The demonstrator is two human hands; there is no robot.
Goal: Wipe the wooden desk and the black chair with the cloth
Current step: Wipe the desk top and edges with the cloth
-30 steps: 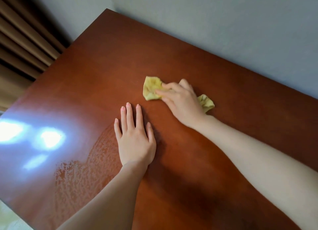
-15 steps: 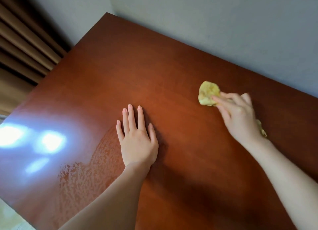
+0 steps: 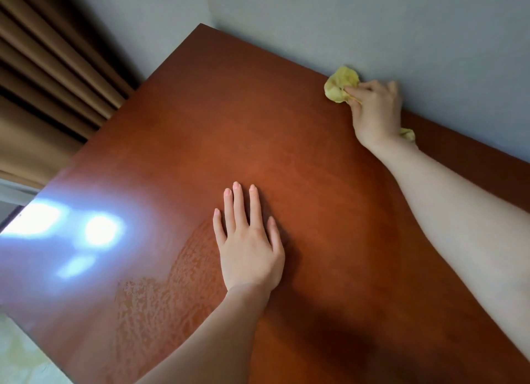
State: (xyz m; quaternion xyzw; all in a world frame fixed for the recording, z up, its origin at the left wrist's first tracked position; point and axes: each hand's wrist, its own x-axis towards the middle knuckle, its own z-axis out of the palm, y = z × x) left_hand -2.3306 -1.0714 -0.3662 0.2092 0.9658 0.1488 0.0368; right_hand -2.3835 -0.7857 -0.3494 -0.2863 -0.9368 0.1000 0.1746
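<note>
Head view, near to far. Nearest: left hand [image 3: 249, 240] lies flat on the desk [image 3: 286, 131], palm down, fingers straight and slightly spread, holding nothing; it acts as a brace. Its position is unchanged vs. 1 s ago. Just left of it is a mottled, streaky patch [image 3: 172, 291], prob. drying moisture, not confirmed. Further left, bright glare [image 3: 100, 228] masks the finish, so wipe quality there cannot be checked. Far edge: right hand [image 3: 375, 111] has fingers curled round the yellow cloth [image 3: 341, 86], bunched into a wad. One end sticks out past the fingertips and a small tail shows behind the wrist. The cloth sits on the desk at the rear edge, touching or just beside the grey wall [image 3: 372, 24]; which one cannot be told. Change: 1 s ago the cloth was near desk centre, just beyond the left hand; 0.5 s ago it was further right; now it is at the rear right. Meaning: the stroke has swept centre to back, so the rear strip is being covered. Est. the desk is part-done. The black chair is not in view. Obstructions: the wall stops further travel, so the next stroke must reverse or run along the edge. The planted left hand covers a spot needing a later pass. Brown curtain [image 3: 43, 82] hangs beyond the far-left corner, well apart from the cloth.
</note>
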